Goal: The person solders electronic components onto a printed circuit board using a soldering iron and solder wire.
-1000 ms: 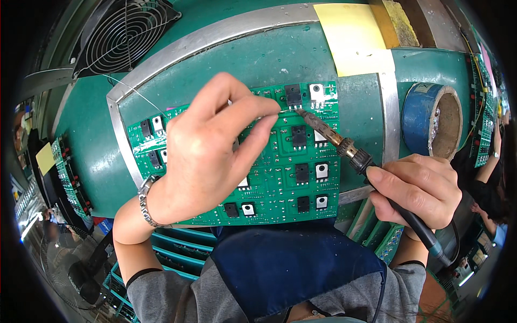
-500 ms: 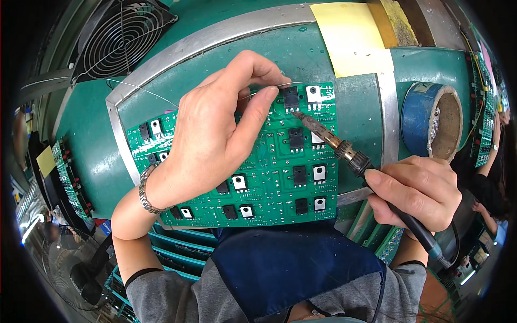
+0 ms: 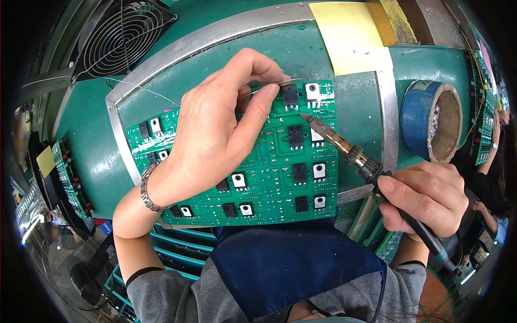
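A green circuit board lies in front of me, carrying several black and white three-legged components. My left hand is over its upper part, thumb and forefinger pinching a thin solder wire. The wire's short end sticks out past the fingertips, by a black component at the board's far edge. My right hand grips a soldering iron by its black handle. The iron's dark tip is just below and right of that component's legs; whether it touches the board I cannot tell.
A blue roll with a thick cardboard core stands on the right. Behind the board lie a yellow sheet and a sponge. A round fan stands at the far left. Metal strips edge the green bench.
My right hand has drawn the soldering iron slightly right and toward me, its tip moving off the component's legs. My left hand has stayed almost in place with the wire.
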A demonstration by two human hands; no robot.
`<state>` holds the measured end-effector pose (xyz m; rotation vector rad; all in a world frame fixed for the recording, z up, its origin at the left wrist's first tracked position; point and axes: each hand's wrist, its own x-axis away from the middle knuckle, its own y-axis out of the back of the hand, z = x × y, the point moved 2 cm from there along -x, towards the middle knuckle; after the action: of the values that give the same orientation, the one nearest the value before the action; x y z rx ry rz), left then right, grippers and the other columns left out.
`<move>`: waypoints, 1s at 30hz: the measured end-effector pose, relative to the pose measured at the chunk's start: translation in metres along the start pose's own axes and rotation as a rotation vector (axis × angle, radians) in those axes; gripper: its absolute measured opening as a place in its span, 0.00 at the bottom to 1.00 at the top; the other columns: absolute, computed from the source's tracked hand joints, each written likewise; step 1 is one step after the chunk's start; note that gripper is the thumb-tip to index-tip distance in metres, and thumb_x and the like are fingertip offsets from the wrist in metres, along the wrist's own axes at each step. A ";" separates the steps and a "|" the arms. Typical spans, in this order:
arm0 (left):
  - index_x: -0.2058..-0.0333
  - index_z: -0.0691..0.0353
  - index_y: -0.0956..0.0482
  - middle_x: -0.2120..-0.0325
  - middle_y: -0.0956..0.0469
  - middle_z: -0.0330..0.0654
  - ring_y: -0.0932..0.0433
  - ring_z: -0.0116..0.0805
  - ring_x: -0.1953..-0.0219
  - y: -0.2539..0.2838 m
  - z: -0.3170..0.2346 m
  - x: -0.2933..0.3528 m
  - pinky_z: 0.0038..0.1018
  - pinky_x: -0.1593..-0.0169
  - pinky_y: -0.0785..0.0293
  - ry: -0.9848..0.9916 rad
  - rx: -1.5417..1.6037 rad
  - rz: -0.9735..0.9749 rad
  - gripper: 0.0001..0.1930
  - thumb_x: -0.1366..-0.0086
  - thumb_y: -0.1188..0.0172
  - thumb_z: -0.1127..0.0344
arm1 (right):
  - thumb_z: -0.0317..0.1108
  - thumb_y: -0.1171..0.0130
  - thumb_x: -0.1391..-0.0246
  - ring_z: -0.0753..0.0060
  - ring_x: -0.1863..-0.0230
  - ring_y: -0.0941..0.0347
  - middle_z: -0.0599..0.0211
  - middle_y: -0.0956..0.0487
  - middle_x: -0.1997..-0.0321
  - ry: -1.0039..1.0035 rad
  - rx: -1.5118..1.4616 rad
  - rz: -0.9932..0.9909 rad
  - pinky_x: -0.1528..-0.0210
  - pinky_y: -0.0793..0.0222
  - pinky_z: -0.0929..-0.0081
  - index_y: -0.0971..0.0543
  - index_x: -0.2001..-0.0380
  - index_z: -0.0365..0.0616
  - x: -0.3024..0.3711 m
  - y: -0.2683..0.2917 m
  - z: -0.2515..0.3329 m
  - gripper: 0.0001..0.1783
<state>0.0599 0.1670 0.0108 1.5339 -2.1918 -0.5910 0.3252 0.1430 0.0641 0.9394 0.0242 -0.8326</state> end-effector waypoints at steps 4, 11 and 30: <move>0.59 0.62 0.25 0.72 0.21 0.41 0.29 0.31 0.79 -0.003 0.007 0.003 0.28 0.73 0.30 -0.040 0.045 -0.137 0.06 0.36 0.42 0.74 | 0.31 0.26 0.53 0.69 0.79 0.22 0.60 0.21 0.73 0.045 -0.024 -0.030 0.81 0.26 0.79 0.15 0.62 0.35 0.003 -0.001 -0.002 0.15; 0.59 0.62 0.25 0.76 0.24 0.40 0.31 0.29 0.81 -0.002 0.005 0.002 0.27 0.75 0.33 -0.012 0.026 -0.111 0.06 0.35 0.42 0.74 | 0.32 0.27 0.51 0.69 0.80 0.23 0.60 0.21 0.74 0.026 0.022 -0.018 0.81 0.26 0.77 0.16 0.60 0.34 0.008 0.008 -0.002 0.17; 0.63 0.60 0.14 0.71 0.25 0.34 0.37 0.19 0.80 -0.011 -0.009 0.008 0.19 0.78 0.42 -0.246 -0.275 -0.169 0.10 0.45 0.30 0.77 | 0.33 0.28 0.51 0.70 0.79 0.23 0.63 0.21 0.72 0.001 0.040 0.074 0.81 0.26 0.78 0.15 0.60 0.37 -0.001 0.011 -0.010 0.16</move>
<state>0.0708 0.1546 0.0133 1.5749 -2.0529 -1.1385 0.3345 0.1544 0.0665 0.9724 -0.0259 -0.7666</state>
